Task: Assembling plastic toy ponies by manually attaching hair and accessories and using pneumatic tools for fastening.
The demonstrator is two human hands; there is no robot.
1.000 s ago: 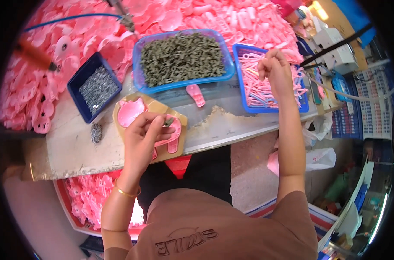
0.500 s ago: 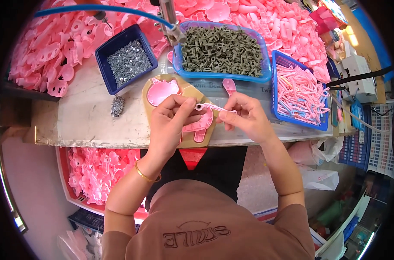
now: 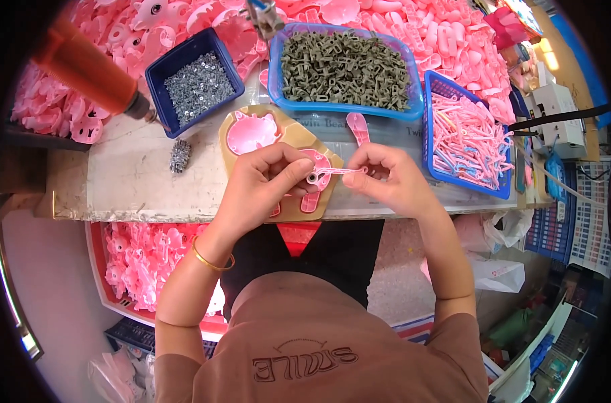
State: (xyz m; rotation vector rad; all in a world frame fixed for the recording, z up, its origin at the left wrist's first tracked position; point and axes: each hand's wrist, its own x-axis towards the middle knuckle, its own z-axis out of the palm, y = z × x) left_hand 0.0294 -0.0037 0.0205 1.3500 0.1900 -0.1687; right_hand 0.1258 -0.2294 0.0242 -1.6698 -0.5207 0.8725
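Observation:
Between my hands a thin pink plastic linkage (image 3: 337,171) is stretched nearly level, with a small dark-centred ring at its left end. My left hand (image 3: 268,180) pinches it by the ring end, fingers closed. The closed thumb and fingers of my right hand (image 3: 391,180) grip its other end. Behind and below it lies a tan fixture block (image 3: 284,131). A hollow pink animal-head shell (image 3: 253,132) sits in the block's upper left recess, and a pink body shell (image 3: 311,201) with legs is partly hidden by my left hand. A pink paddle-shaped piece (image 3: 358,127) lies beyond my right hand.
An orange power screwdriver (image 3: 90,70) hangs at upper left, near a navy tray of screws (image 3: 155,84) and a screw clump (image 3: 180,156). Behind stand a blue tub of dark green clips (image 3: 413,111) and a blue basket of pink strips (image 3: 428,144). Pink shells (image 3: 386,20) heap behind.
The orange screwdriver has swung down and closer at the left. Both hands have come slightly nearer to me, and the linkage is now straighter and more level. The fixture has shifted slightly.

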